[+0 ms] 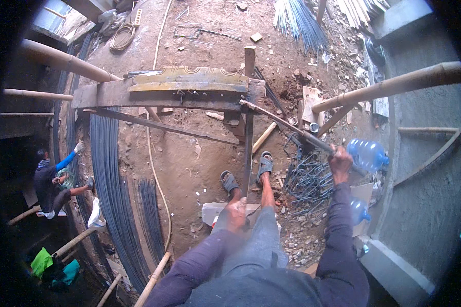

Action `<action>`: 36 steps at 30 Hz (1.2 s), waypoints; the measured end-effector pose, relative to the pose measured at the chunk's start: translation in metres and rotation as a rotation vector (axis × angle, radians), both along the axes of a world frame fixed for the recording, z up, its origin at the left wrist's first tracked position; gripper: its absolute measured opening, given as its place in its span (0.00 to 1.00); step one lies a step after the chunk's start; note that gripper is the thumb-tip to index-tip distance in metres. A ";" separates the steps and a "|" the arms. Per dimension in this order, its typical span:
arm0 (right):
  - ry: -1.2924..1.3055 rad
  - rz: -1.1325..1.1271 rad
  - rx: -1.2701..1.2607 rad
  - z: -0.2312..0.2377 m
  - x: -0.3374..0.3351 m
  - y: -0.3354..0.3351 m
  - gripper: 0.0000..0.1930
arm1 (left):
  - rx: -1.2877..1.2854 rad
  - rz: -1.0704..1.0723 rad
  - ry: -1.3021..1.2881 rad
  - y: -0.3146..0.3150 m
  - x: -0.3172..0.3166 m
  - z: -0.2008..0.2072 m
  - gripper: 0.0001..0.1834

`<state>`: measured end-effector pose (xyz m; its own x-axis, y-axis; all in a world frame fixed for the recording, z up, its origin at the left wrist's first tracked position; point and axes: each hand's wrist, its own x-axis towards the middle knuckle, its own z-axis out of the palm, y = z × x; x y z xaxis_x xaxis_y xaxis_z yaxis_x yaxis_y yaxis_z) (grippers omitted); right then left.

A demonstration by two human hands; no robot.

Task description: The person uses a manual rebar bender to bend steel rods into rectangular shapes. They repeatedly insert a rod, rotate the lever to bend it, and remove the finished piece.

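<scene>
My right hand (340, 159) is closed round the handle of a long-handled rebar bender (292, 128). Its far end rests at the right end of a wooden bench (164, 97), close to several metal pins set along the bench's near side. In front of my lap, my left hand (235, 212) is closed and slightly blurred. A dark upright bar (248, 153) runs from the bench down to the fingers, but I cannot tell whether they hold it. A worn yellow-brown board (189, 79) lies on top of the bench.
Long rebar bundles (105, 148) lie at the left, with a person (54, 179) seated beyond. Bent rebar pieces (307, 179) pile up near my right foot. Blue water jugs (366, 155) stand by the grey wall (425, 204). Bamboo poles (394, 84) slant in; a hose (153, 169) crosses the dirt.
</scene>
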<state>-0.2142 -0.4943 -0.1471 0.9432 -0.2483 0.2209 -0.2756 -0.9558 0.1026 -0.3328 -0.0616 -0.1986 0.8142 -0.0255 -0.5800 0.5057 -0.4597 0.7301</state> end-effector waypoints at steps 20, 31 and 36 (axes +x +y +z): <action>0.245 0.003 0.185 -0.010 -0.037 0.002 0.12 | -0.079 0.060 -0.026 0.050 0.024 0.034 0.31; 0.163 -0.226 0.260 0.000 -0.076 0.079 0.08 | 0.000 -0.148 -0.073 0.083 0.043 0.019 0.30; 0.163 -0.083 0.378 0.025 -0.065 0.036 0.12 | -0.150 0.094 0.058 0.053 -0.008 0.003 0.28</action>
